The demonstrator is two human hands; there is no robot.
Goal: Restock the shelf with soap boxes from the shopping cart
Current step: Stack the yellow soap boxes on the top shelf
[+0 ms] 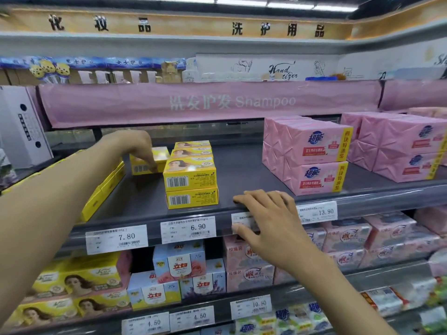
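Risk 1: the soap box [145, 166] under my left hand [136, 145] sits just left of the yellow stack [191, 180], apparently touching it. If I push it rightward or set it down crooked, I judge the stack's upper boxes could slide or topple, since they are only piled and nothing braces them on the right.

Risk 2: my hold is from above, at the front face only. A loose grip could let the box tip forward onto the bare shelf [242, 170].

Risk 3: my left forearm passes close over the yellow cartons [106, 187] at the left edge of the shelf. A careless move of the arm could drag them.

Risk 4: the right hand [268, 213] leans on the shelf lip over a price label [242, 222], and pressure there could dislodge the label.

Left fingers [151, 164]: curled downward and close together, gripping the soap box over its top and barcode face. The thumb is hidden, so I cannot tell where it presses.

Right fingers [266, 195]: fairly straight, slightly spread, lying flat on top of the shelf lip. The thumb [238, 229] rests against the label strip below. They hold nothing.

Location: the soap box is centre-left of the frame, on the middle shelf. Pink packs [307, 153] stand well apart at the right. The shopping cart is not in view.
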